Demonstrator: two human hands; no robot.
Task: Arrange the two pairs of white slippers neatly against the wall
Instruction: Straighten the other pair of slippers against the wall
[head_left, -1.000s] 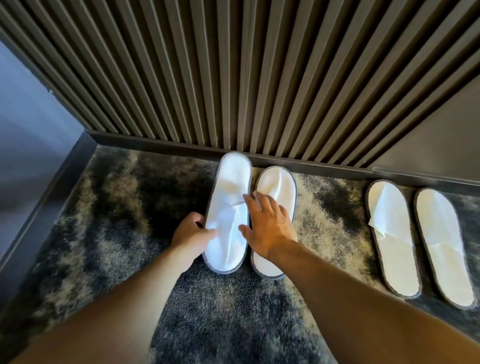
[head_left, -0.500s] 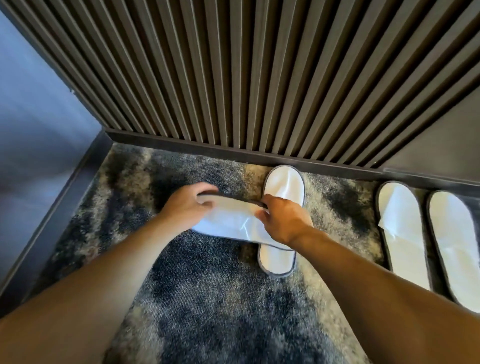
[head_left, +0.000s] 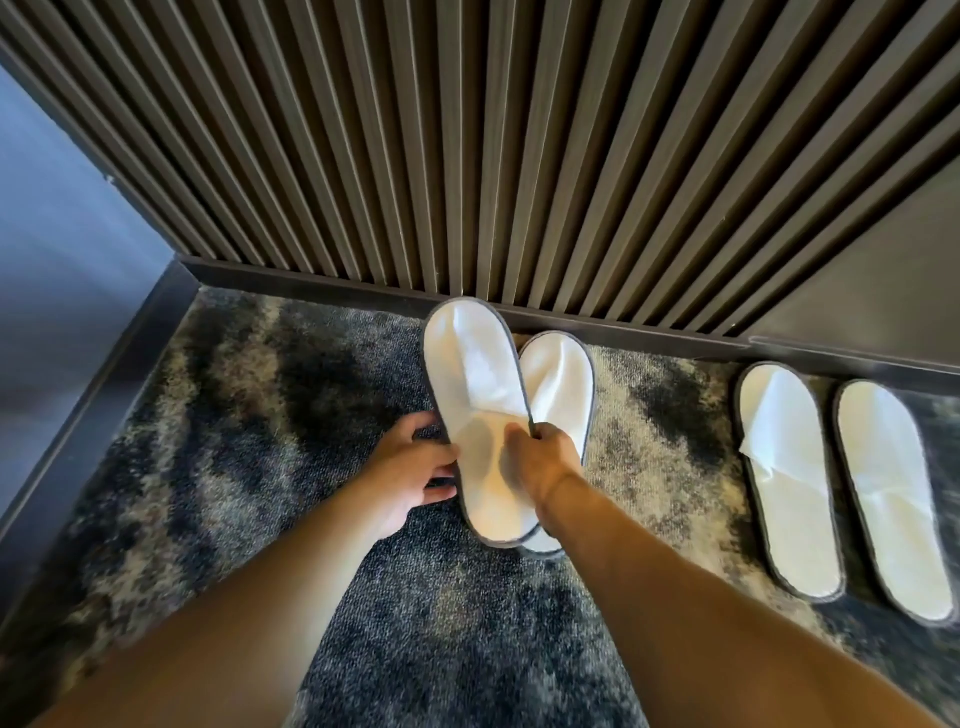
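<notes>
While both hands grip it, the held slipper (head_left: 480, 415) is raised over the carpet (head_left: 249, 415), toe toward the slatted wall (head_left: 467, 156) and heel toward the person. The left hand (head_left: 410, 475) takes the slipper's left edge near the heel half, with the thumb on the white upper face and the remaining fingers curled under the sole. The right hand (head_left: 545, 462) pinches the right edge at mid-length, thumb on the upper face and fingers wrapped around the grey rim. The held slipper partly overlaps the second slipper (head_left: 563, 387) of the same pair, which lies flat on the carpet just to the right, its toe close to the dark baseboard (head_left: 322, 283); only its toe half and a small part of its heel are visible past the held slipper and the right hand. The other pair is well apart to the right: the inner right slipper (head_left: 784, 483) and the outer right slipper (head_left: 893, 504) lie side by side, close together, toes toward the baseboard. Both rest flat on the carpet. A blue-grey side wall (head_left: 62, 312) bounds the carpet on the left.
</notes>
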